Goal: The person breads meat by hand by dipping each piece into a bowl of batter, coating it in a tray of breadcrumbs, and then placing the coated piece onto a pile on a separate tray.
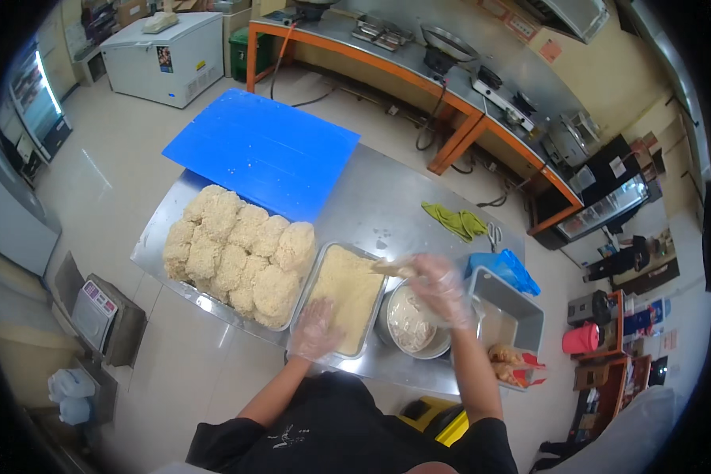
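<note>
My left hand [317, 333], in a clear plastic glove, rests with its fingers on the pale crumbs [346, 290] in a metal tray [311, 283]. Nothing shows in its grasp. My right hand [441, 289], gloved the same way, grips a batter-coated piece of food [396, 268], perhaps meat. That piece hangs over the tray's right rim, beside a round metal pot [406, 351]. Whitish batter [412, 323] with lumps fills the pot, partly hidden by my right hand. Left of the crumb tray, large crumb-coated pieces [237, 249] are heaped in another tray.
A blue cutting board [266, 151] lies at the steel table's [385, 178] far left. Farther right are a green cloth [456, 220], scissors [494, 236], a blue plastic bag [509, 269] and a grey tub [509, 290] with a red-handled bag [506, 364]. A digital scale [98, 305] stands left.
</note>
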`<state>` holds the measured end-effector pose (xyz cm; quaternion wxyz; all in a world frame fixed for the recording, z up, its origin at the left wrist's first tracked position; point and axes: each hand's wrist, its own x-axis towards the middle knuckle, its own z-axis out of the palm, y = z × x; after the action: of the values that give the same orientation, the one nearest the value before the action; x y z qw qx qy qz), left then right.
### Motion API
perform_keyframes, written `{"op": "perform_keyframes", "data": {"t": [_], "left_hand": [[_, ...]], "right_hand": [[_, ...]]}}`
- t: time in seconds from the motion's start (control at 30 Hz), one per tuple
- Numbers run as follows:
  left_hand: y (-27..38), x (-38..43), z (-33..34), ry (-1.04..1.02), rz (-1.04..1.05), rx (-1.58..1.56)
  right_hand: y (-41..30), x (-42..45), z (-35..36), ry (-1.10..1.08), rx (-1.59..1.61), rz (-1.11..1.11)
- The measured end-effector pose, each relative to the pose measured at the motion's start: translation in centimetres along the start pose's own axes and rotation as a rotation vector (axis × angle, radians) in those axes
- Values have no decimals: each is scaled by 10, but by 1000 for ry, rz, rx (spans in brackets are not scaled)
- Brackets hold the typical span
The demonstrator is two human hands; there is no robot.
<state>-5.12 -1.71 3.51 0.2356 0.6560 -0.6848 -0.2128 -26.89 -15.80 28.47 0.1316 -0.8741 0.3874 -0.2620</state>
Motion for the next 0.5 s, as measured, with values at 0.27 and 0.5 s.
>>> {"op": "perform_keyframes", "data": {"t": [0.27,0.5], "left_hand": [[-12,-8,16,152,-39,-61],[44,13,-1,-41,-323,126]], "right_hand": [[14,-65,47,-130,123,18],[111,-170,68,174,599,752]]}}
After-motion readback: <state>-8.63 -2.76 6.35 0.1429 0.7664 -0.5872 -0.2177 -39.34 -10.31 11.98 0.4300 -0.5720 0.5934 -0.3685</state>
